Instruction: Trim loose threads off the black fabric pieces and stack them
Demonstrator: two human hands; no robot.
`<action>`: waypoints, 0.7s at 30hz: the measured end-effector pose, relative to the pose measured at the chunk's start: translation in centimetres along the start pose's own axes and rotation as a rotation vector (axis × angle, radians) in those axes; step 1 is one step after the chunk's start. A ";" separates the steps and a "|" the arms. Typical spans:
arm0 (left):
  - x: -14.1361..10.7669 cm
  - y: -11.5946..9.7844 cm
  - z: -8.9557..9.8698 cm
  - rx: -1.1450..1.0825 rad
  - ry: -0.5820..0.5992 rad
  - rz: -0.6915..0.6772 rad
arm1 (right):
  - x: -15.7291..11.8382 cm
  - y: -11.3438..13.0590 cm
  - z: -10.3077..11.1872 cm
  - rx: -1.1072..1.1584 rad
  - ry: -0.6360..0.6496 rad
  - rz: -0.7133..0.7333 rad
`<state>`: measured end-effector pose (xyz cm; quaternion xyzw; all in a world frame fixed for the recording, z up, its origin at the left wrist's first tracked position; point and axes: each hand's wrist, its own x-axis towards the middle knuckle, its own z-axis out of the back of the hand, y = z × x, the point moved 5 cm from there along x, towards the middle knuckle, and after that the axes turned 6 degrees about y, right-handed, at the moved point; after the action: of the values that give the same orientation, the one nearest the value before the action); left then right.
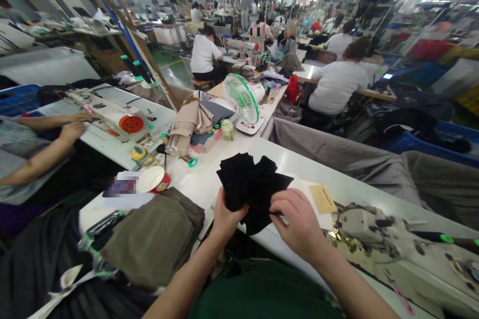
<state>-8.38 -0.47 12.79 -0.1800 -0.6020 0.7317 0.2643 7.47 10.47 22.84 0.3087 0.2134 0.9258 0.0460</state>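
Note:
My left hand [226, 217] and my right hand [297, 222] both pinch a bunched piece of black fabric [251, 184] above the white work table [209, 174]. The cloth rises in folds between them, and its lower edge hangs near my right fingers. A tan paper card [322, 198] lies on the table just beyond my right hand. A stack of folded olive fabric [153, 239] sits to the left of my left hand, near the table's edge.
A sewing machine [377, 239] stands at the right. A co-worker's hands [75, 127] rest on another machine at the left. Beige fabric [185, 127], a green-and-white fan [243, 102] and a red-and-white cup [154, 180] stand ahead. Several workers sit beyond.

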 end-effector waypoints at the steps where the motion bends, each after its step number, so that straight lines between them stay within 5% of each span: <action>1: -0.1 0.1 0.0 -0.001 -0.010 0.006 | -0.3 0.3 -0.1 0.015 0.002 0.012; 9: -1.2 0.6 0.7 -0.003 -0.051 -0.020 | -0.7 0.4 -0.5 0.117 0.006 -0.214; 16: -1.8 0.2 0.9 -0.023 -0.076 -0.065 | 0.3 2.0 -0.1 -0.196 -0.063 -0.007; 21: -1.9 0.2 1.1 -0.049 -0.094 -0.046 | 0.6 3.0 1.0 -0.241 -0.179 -0.029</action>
<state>-7.52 -2.51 12.67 -0.1377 -0.6356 0.7181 0.2479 7.74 8.23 25.13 0.3793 0.1004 0.9126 0.1151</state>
